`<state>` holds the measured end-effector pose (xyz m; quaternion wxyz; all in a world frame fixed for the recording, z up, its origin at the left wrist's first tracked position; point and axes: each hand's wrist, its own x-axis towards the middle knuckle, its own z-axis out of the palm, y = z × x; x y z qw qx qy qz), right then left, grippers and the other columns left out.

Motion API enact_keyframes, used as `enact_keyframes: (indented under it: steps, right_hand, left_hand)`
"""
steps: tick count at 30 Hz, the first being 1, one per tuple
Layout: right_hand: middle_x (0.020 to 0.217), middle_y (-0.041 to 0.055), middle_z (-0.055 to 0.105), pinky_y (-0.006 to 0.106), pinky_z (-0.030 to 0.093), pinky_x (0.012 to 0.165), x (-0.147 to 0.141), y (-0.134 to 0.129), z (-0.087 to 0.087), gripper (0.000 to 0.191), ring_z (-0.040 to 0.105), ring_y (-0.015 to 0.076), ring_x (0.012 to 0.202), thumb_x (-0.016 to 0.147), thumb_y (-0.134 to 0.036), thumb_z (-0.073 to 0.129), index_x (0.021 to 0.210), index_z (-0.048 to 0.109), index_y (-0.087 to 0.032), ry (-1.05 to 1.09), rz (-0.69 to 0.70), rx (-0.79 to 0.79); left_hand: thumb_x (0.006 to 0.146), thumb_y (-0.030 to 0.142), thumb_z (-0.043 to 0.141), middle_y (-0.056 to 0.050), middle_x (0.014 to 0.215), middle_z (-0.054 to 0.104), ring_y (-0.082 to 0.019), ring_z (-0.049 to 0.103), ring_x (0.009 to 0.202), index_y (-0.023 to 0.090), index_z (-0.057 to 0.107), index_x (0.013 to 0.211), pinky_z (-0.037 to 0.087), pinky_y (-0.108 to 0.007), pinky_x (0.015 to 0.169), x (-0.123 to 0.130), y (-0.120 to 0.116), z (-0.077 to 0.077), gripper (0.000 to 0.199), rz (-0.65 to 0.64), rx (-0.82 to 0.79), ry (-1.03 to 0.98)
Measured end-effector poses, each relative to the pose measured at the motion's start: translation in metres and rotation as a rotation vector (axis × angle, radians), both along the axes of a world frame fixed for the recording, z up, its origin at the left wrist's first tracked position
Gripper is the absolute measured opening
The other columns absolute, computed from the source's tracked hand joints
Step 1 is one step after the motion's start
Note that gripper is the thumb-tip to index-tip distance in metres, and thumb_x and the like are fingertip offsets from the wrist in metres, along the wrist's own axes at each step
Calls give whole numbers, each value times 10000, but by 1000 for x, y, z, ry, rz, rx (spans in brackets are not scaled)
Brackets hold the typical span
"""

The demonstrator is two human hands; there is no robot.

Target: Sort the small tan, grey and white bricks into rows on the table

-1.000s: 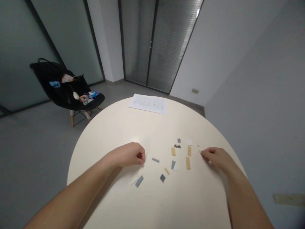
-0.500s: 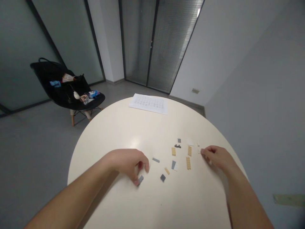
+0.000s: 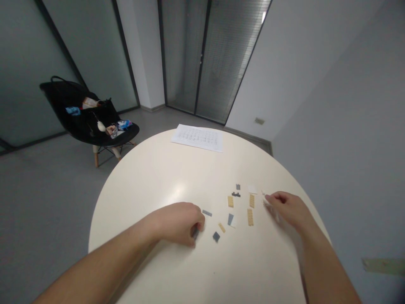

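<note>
Grey brick, apparently pinched in left hand; right hand's fingers blurred, grip unclear

Tan, grey and black on cream
Tan studded building plates, a slate-grey tile and a black piece lie on the cream surface, near white paper printed with a grey grid.

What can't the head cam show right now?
Head view:
Grey plastic brick: mostly hidden by the left hand; grip unclear.
Right hand: fingers blurred; whether it holds a piece can't be told.
Paper sheet: print too small to read.
</note>
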<state>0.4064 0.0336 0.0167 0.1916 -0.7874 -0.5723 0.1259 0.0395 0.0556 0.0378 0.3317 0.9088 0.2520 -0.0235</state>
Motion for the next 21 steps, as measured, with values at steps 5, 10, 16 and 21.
enact_keyframes:
  steps: [5, 10, 16, 21]
  right_hand:
    - [621, 27, 641, 272, 403, 540, -22, -6, 7, 361, 542, 157, 568, 794, -539, 562, 706, 652, -201, 117, 190, 128]
    - [667, 39, 670, 253, 409, 517, -65, -16, 13, 284, 550, 139, 556, 835, -450, 604, 781, 702, -188, 175, 403, 254]
    - [587, -8, 605, 211, 363, 492, -118, -27, 18, 142, 494, 86, 486, 875, -273, 622, 917, 737, -202, 168, 755, 413]
    - [583, -18, 582, 203, 347, 516, -133, -32, 15, 163, 495, 82, 508, 900, -250, 597, 986, 731, -214, 157, 884, 399]
  left_hand:
    - [677, 283, 726, -42, 921, 680, -196, 602, 817, 206, 713, 956, 435, -269, 698, 2, 3, 5, 290, 198, -59, -136]
    - [658, 309, 778, -28, 889, 661, -161, 565, 793, 184, 634, 916, 438, -262, 708, 3, 6, 4, 321, 346, -261, -380]
    - [640, 225, 813, -39, 926, 658, -111, 516, 731, 200, 423, 888, 428, -255, 676, 9, 3, -5, 464, 355, -568, -627]
    - [636, 201, 812, -62, 937, 673, -107, 511, 715, 203, 384, 865, 426, -259, 654, 11, 1, -5, 485, 339, -619, -623]
